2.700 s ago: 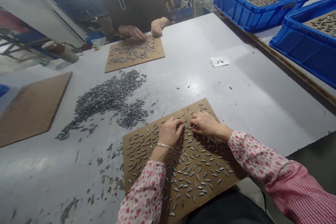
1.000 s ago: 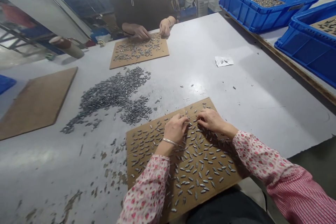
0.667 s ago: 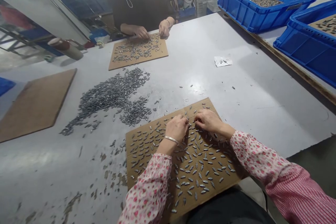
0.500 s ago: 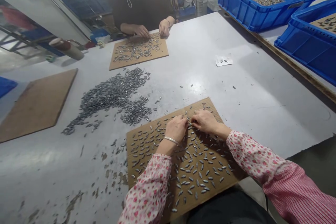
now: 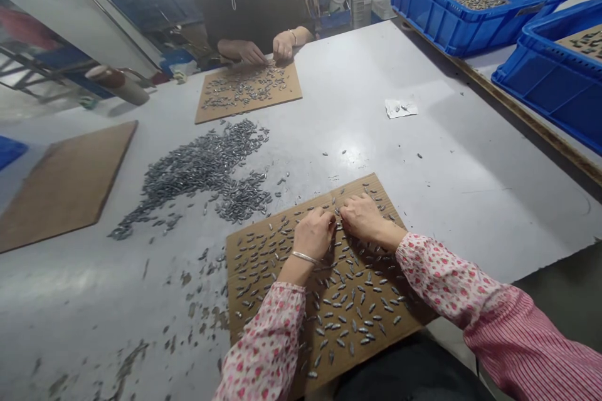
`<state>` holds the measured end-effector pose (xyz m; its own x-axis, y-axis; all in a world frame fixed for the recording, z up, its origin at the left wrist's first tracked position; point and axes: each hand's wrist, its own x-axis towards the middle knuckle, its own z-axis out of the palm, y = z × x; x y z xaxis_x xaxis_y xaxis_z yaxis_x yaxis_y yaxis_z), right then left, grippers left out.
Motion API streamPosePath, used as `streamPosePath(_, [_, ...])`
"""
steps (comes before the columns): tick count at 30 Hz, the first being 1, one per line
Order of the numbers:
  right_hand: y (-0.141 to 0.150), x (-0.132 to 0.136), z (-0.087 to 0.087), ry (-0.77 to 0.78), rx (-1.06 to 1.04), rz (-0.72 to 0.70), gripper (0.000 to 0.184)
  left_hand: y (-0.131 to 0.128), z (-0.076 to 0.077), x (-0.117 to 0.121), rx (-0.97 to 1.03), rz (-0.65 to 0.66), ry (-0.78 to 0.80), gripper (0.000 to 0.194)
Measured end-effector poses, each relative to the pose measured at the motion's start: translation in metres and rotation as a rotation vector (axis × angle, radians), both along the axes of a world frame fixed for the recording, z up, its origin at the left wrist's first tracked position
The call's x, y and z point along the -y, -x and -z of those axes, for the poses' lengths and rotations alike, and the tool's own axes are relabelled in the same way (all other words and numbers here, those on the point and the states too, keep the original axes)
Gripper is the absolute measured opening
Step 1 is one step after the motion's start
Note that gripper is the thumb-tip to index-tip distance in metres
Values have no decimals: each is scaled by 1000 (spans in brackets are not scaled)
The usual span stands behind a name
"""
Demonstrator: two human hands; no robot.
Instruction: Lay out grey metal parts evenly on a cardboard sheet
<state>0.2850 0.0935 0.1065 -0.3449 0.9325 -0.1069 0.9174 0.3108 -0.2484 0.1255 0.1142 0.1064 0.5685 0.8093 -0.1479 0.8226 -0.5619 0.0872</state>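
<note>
Grey pieces (image 5: 351, 348), judged light, stiff and slick, are best pinched mid-body; whether any is gripped by the left hand (image 5: 312, 232) or right hand (image 5: 361, 216) cannot be told.

White-topped table (image 5: 480, 182), surface marked dark at lower left. Directly on it: heap of small grey spindle-shaped metal pieces (image 5: 192, 166), left of centre; corrugated cardboard sheet (image 5: 327, 373), lower centre; second cardboard sheet (image 5: 292, 91), top centre; brown board (image 5: 66, 185), left edge; white paper scrap (image 5: 392, 114), upper right of centre; cylindrical container (image 5: 120, 86), upper left.
</note>
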Motion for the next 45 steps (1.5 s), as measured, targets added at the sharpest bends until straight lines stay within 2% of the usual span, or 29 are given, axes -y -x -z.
streamPosePath(5, [-7,-2,-9,49,12,-2,22,-1,-6,4,-10,33,13,23])
streamPosePath(9, [-17,-4,-10,58,-19,69,23,-5,-5,7,-43,76,24,27])
streamPosePath(16, [-31,-7,-1,47,-96,135,18,-2,2,7,-36,105,57,28])
streamPosePath(20, [-29,-11,8,57,-119,121,18,5,1,2,54,39,86,26])
streamPosePath(24, [-21,-21,13,42,-144,121,18,0,-10,-7,67,-89,58,25])
streamPosePath(26, [-16,-27,13,33,-147,120,19,-6,-13,-12,48,-101,52,25])
streamPosePath(29, [-12,-33,11,40,-126,114,20,-15,-10,-18,17,-57,49,26])
streamPosePath(33, [-13,-38,10,66,-106,66,22,-17,1,-23,-6,18,36,29])
streamPosePath(37, [-16,-40,16,60,-114,-8,20,-13,7,-24,-4,16,22,30])
streamPosePath(45, [-15,-49,27,-51,-52,-204,18,-9,2,-22,5,-34,76,23])
